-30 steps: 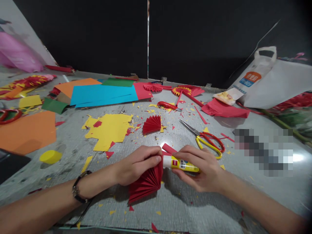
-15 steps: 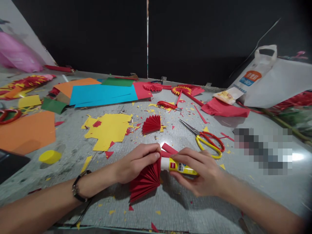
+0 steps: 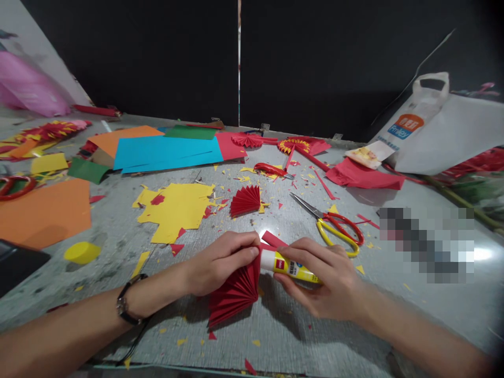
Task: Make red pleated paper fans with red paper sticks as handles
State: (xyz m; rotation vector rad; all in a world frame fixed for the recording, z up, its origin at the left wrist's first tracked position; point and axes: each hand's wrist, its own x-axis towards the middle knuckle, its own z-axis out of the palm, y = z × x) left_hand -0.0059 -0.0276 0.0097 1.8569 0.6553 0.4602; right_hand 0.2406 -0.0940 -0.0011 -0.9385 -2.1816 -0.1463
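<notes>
My left hand is closed on a red pleated paper fan, its folds spreading toward the front of the table. In my right hand lies a yellow glue stick, its white end against the fan's straight right edge. A red paper strip sticks out just behind the glue stick, partly hidden by my fingers. Beyond my hands rests a smaller red fan. Scissors with red and yellow handles lie beyond my right hand.
A cut yellow sheet lies left of the small fan, and a yellow cap nearer the left. Blue paper and orange paper are spread around. A red-handled cutting tool and a white bag are farther back.
The glue stick's white end has shifted very slightly along the fan's edge, and the stick has turned a little in my right hand. My left hand keeps its hold.
</notes>
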